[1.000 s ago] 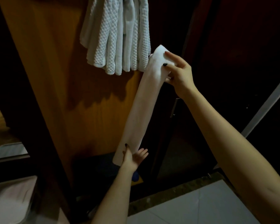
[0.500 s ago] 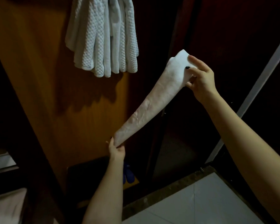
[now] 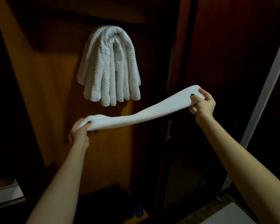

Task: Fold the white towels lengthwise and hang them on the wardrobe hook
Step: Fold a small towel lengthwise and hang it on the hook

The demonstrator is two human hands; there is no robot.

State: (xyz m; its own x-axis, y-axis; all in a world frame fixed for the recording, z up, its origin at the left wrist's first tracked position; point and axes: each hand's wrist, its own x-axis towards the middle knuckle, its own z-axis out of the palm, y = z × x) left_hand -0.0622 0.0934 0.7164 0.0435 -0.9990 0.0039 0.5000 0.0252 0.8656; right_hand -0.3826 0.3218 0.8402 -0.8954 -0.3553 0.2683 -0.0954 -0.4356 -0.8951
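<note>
dark wood fills the view: an orange-brown wardrobe panel (image 3: 47,97) in front and a darker door (image 3: 233,62) to the right. on the panel a bundle of hung towels (image 3: 110,70) drapes over the hook, which is hidden under them. just below the bundle, and apart from it, the folded towel (image 3: 136,118) is stretched as a narrow strip between two hands. the left hand (image 3: 79,131) grips the lower end with curled fingers, and the right hand (image 3: 204,105) pinches the higher end between thumb and fingers. the step, i judge, is to lift the strip and lay its middle over the hook. to do it well, both hands should hold the fold closed, raise the strip level above the bundle, and let the two ends fall equal on each side. the bundle is thick, so little place may remain on the hook, and the new towel can slip off or pull others down. a metal handle (image 3: 169,130) is near the right forearm, and pale tile (image 3: 242,214) shows at the bottom right.
</note>
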